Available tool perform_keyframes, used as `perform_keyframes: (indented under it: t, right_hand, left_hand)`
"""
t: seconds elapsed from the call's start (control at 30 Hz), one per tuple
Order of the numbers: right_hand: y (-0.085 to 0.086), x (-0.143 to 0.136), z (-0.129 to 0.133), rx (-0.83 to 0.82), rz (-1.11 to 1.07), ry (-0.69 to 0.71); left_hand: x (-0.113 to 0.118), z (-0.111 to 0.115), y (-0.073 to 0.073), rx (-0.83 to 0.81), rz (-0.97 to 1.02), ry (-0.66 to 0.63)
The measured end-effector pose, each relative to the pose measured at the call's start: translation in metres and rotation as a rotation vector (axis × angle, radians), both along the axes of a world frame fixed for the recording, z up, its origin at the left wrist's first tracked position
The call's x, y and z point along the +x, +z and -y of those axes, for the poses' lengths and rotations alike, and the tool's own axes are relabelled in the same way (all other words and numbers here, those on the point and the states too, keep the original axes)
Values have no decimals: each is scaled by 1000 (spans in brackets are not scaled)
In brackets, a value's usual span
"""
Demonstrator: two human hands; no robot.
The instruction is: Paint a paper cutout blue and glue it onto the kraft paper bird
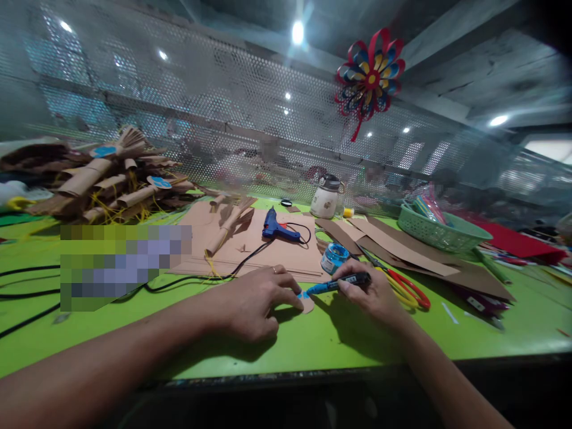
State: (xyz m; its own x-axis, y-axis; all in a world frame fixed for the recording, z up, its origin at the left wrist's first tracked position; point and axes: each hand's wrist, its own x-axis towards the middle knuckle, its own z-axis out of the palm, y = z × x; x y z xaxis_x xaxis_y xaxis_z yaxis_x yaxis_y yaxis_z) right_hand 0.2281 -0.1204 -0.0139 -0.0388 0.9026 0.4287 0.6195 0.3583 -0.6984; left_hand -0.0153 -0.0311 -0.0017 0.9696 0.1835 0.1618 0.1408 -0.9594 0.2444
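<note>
My left hand [257, 305] lies palm down on the green table, its thumb apart and its fingertips resting on a small brown paper piece [307, 306] with blue paint on it. In my right hand [370, 298] is a black marker pen [353, 279], its blue-coated end touching the paper piece. Just behind the pen stands an open jar of blue paint [335, 258]. Scissors [409, 288] with red and yellow handles lie to the right of my right hand.
A blue glue gun [279, 229] with a black cord rests on brown paper sheets [257, 262]. Bundles of rolled brown paper [102, 179] are heaped at left. Behind are a white flask [325, 196], a green basket [442, 233] and a perforated metal screen [268, 119].
</note>
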Motion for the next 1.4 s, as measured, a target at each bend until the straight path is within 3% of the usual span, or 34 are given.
perform_keyframes:
  t: [1.4]
  right_hand:
    - [-2,0,-1,-26,-92,-17]
  left_hand:
    - [1,1,-2,6,16,-7]
